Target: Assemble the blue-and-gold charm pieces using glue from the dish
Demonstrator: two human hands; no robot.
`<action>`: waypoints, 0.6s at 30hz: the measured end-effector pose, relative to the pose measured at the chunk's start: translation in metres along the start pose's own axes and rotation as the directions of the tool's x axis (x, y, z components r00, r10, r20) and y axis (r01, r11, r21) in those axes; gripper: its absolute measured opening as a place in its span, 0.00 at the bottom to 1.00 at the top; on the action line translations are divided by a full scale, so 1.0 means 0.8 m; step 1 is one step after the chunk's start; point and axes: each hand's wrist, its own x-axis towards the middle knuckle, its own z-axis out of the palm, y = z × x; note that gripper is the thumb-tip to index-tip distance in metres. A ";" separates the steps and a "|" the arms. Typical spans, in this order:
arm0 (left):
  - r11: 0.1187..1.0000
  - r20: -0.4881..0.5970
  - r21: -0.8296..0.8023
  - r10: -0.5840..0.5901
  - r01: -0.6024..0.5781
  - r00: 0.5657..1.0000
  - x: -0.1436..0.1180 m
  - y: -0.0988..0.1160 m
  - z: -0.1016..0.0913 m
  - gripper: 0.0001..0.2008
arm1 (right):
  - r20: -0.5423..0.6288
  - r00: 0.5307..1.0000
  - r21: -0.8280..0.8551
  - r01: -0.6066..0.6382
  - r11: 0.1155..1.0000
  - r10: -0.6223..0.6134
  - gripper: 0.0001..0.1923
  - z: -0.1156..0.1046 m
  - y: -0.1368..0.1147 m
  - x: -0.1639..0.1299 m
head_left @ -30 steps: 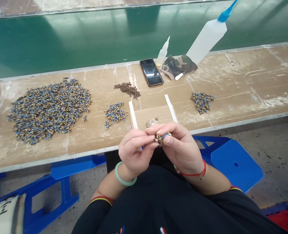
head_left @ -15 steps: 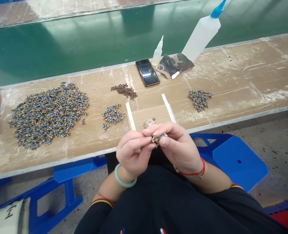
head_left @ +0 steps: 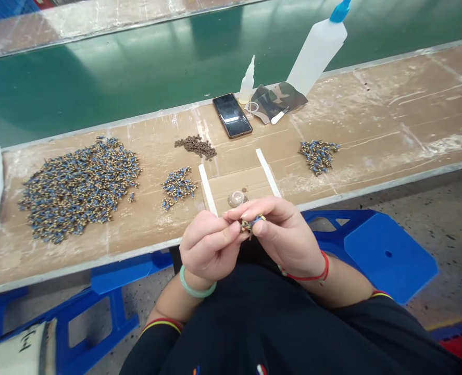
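A small blue and yellow figurine [head_left: 257,219] is held above the table's front edge, between both hands. My right hand [head_left: 289,237] is closed, pinching it between thumb and fingers. On the figurine's other side, my left hand [head_left: 209,250] closes thumb and forefinger at its end; whether a smaller piece is also in that pinch is hidden. Just beyond the fingers lies a small clear round dish [head_left: 236,198] on a cardboard sheet [head_left: 231,182] with two white strips. Similar figurines form a small heap [head_left: 179,185] left of the sheet.
A large figurine pile [head_left: 80,190] spreads across the left, and another small heap [head_left: 319,156] lies at right. Brown discs [head_left: 196,146], a phone [head_left: 233,115], a small dropper bottle [head_left: 247,83], a camouflage cloth [head_left: 275,99] and a big white bottle [head_left: 316,54] sit behind. Blue stools [head_left: 390,258] stand below.
The view has tilted slightly. Both hands keep hold of the figurine; my left hand has shifted a little left, and more of the clear dish shows beyond the fingers.
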 end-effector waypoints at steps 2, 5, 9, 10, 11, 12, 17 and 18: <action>0.999 0.005 0.043 0.000 0.000 1.000 -0.006 0.002 0.001 0.07 | -0.039 0.999 0.021 0.020 1.000 -0.019 0.04 0.004 0.005 0.000; 0.993 0.002 0.111 -0.031 0.031 1.000 -0.013 0.008 0.007 0.15 | -0.126 0.990 0.027 0.071 0.997 -0.067 0.06 0.011 0.014 0.001; 0.987 -0.017 0.157 -0.024 0.027 1.000 -0.014 0.012 0.016 0.22 | -0.180 0.974 0.020 0.141 0.990 -0.136 0.07 0.019 0.022 0.005; 0.987 -0.019 0.161 -0.018 0.021 1.000 -0.014 0.011 0.016 0.23 | -0.181 0.973 0.019 0.149 0.989 -0.143 0.06 0.019 0.024 0.006; 0.987 -0.019 0.161 -0.014 0.017 1.000 -0.014 0.010 0.016 0.23 | -0.180 0.973 0.015 0.148 0.989 -0.143 0.07 0.019 0.024 0.006; 0.988 -0.015 0.156 -0.009 0.012 1.000 -0.014 0.008 0.016 0.23 | -0.180 0.974 0.009 0.141 0.990 -0.137 0.07 0.019 0.025 0.006; 0.997 0.006 0.080 -0.016 0.015 1.000 -0.018 0.001 0.013 0.24 | -0.181 0.976 -0.014 0.120 0.993 -0.120 0.11 0.019 0.025 0.003; 0.998 0.006 0.059 -0.022 0.021 1.000 -0.019 0.000 0.013 0.24 | -0.178 0.976 -0.009 0.126 0.992 -0.125 0.11 0.019 0.025 0.003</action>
